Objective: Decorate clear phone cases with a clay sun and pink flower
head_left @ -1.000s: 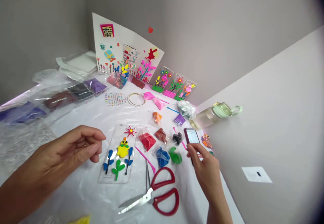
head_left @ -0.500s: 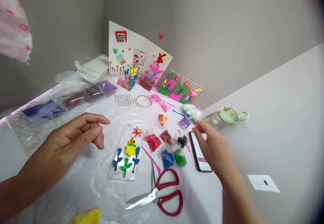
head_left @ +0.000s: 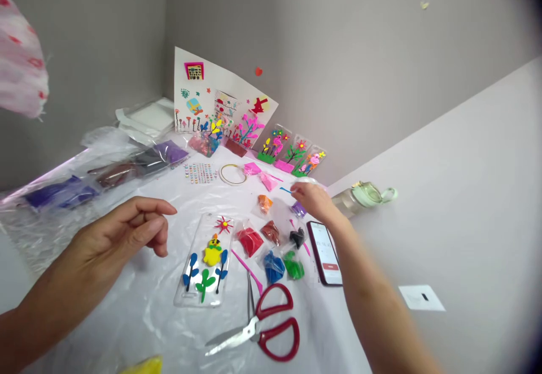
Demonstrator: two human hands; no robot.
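Observation:
My left hand [head_left: 122, 233] hovers above the plastic-covered table at the left, fingers loosely curled, holding nothing. Just right of it lies a clear phone case [head_left: 206, 261] decorated with a yellow clay chick, a red sun and blue and green plants. My right hand [head_left: 315, 200] reaches far over the small clay bags, its fingers at a bag of pale clay near the purple bag [head_left: 298, 209]; whether it grips anything is unclear. A phone [head_left: 325, 253] with a lit screen lies flat on the table beside my right forearm.
Red-handled scissors [head_left: 265, 320] lie near the front edge. Small clay bags in red [head_left: 249, 240], blue [head_left: 274, 265], green [head_left: 293, 264], black, brown and orange sit mid-table. Decorated cases and a picture board [head_left: 220, 100] lean on the wall. A green-lidded bottle [head_left: 364, 196] lies at right.
My right hand let go of the phone, which now lies on the table, and reached farther back toward the bags by the wall. My left hand stayed roughly in place.

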